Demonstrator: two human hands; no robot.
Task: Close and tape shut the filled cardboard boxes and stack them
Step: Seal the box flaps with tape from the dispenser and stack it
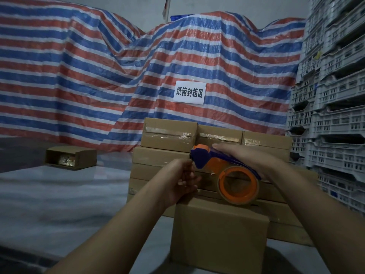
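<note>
My right hand (245, 157) holds the dispenser (209, 161), my left hand (184, 177) pinches its tape end, which may fold and stick badly on the box (219, 234).

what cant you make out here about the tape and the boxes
- Tape end: head view, left hand fingers cover it at the tape dispenser mouth.
- Dispenser handle: hidden under right hand.
- Near box: top seam too dim to tell if taped.
- Open box: contents too dark.
</note>
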